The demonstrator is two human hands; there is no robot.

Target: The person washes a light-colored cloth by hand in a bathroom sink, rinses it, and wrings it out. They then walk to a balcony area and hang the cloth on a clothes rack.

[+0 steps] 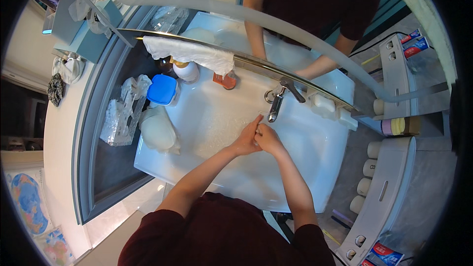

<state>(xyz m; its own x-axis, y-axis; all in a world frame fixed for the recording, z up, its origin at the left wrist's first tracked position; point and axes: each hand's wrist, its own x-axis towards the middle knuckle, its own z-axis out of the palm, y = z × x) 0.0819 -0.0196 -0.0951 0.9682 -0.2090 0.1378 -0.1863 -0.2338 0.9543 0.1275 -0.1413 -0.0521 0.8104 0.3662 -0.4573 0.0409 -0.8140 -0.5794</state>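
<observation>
Both hands are together over a white washbasin, just below the spout of a chrome faucet. My left hand has its fingers extended towards the spout, palm turned to the other hand. Against that palm rests my right hand, its fingers curled in. Whether anything lies between them is hidden. Water or droplets show on the basin floor left of the hands. Soap bars or dishes stand on the rim right of the faucet, and an orange packet lies on the back rim.
A blue-lidded tub, a white bottle and a pale cloth bundle stand along the basin's left side. Above the back rim hangs a white cloth below a mirror. A wall holder with cups and toothpaste is at right.
</observation>
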